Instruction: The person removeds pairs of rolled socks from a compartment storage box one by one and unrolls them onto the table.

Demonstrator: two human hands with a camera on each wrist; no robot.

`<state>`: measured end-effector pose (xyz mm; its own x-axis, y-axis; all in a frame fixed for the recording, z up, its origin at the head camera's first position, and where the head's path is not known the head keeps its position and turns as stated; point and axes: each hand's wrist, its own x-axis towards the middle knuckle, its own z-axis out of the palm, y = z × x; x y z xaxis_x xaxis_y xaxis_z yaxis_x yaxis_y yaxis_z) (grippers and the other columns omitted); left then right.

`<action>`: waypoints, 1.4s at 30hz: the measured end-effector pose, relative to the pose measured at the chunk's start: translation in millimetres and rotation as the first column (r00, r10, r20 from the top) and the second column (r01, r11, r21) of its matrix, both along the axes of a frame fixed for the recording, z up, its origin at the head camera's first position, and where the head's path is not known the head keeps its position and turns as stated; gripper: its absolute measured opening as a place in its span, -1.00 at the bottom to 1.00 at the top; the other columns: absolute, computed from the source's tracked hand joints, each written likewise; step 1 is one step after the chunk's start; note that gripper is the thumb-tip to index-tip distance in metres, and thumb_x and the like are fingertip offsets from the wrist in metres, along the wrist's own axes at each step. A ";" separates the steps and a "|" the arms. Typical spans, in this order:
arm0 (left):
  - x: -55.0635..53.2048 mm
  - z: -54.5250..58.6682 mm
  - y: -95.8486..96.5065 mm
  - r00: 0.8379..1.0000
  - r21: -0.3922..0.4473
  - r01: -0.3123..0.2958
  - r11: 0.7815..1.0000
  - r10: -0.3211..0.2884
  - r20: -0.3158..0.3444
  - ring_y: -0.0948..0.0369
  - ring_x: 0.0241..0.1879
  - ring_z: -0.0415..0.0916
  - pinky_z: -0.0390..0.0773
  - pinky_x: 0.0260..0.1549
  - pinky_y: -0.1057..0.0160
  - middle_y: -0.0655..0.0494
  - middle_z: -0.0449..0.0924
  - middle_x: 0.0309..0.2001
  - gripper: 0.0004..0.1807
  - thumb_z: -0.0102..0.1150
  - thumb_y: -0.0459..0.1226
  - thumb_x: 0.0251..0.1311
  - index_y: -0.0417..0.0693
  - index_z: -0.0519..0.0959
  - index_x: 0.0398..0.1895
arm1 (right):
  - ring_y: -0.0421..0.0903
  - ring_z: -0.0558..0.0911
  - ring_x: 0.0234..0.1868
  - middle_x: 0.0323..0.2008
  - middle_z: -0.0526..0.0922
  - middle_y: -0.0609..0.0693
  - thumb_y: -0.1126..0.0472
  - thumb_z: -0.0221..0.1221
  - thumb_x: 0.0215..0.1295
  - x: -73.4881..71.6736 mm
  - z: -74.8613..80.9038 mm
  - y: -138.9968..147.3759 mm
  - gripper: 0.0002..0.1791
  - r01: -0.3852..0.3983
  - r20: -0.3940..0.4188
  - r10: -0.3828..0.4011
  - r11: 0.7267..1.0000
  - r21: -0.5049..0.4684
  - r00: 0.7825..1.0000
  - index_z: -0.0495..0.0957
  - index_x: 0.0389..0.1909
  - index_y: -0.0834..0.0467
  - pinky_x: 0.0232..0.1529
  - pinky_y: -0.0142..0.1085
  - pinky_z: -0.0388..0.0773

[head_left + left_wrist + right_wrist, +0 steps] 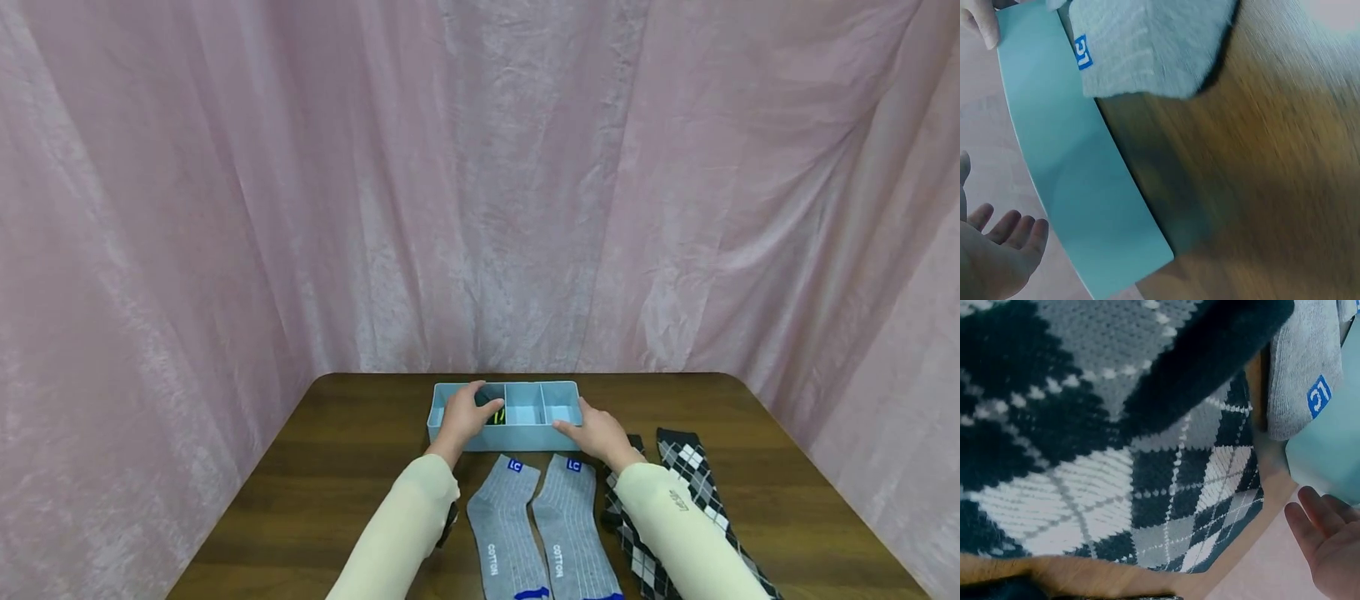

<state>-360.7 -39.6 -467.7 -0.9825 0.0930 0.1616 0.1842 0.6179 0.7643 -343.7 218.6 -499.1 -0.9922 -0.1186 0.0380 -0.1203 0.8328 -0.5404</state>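
A light blue divided box [495, 438] stands toward the far edge of the wooden table. Over its left compartment is my left hand [463, 414], thumb and fingers spread apart. A dark bundle with yellow-green marks [498, 415] lies in that compartment, partly hidden by the hand. In the left wrist view the fingers [1019, 231] are loosely bent, with nothing seen between them. My right hand [600, 432] holds the box's right front corner, thumb on the front rim and fingers along the right end; its fingers [1316, 515] show beside the box in the right wrist view.
Two grey ribbed socks [506, 517] with blue tags lie flat in front of the box. Right of them lie black, white and grey argyle socks [693, 467], partly under the right forearm. A pink curtain [480, 192] hangs behind the table [300, 500].
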 end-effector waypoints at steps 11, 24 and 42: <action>-0.4 -8.0 12.0 0.994 0.035 -0.105 0.994 0.105 -0.011 -0.16 0.27 0.36 0.44 0.14 -0.15 -0.23 0.43 0.29 -0.39 0.28 -0.16 0.30 -0.27 0.42 0.33 | 0.34 0.47 0.21 0.27 0.42 0.39 -0.21 0.05 0.44 4.3 -0.1 -6.5 -0.09 0.038 -0.008 -0.037 0.999 0.037 0.999 0.05 0.49 0.38 0.17 0.20 0.39; 0.5 -18.1 37.2 0.974 0.002 -0.222 0.975 0.222 -0.041 -0.19 0.18 0.42 0.49 0.07 -0.13 -0.31 0.44 0.21 -0.48 0.21 -0.24 0.35 -0.33 0.43 0.29 | 0.35 0.45 0.22 0.28 0.40 0.39 -0.18 0.07 0.45 9.9 1.9 -4.8 -0.11 0.078 0.002 -0.078 0.996 0.051 0.997 0.05 0.49 0.38 0.17 0.21 0.38; -7.5 -20.0 46.6 0.970 -0.089 -0.243 0.966 0.241 -0.028 0.12 -0.68 0.23 0.27 -0.66 0.15 -0.01 0.25 -0.71 -0.57 0.17 -0.41 0.29 -0.10 0.31 -0.75 | 0.34 0.48 0.20 0.29 0.41 0.37 -0.19 0.10 0.42 17.1 2.6 -2.9 -0.11 0.098 -0.006 -0.098 0.995 0.022 0.995 0.08 0.50 0.32 0.14 0.22 0.41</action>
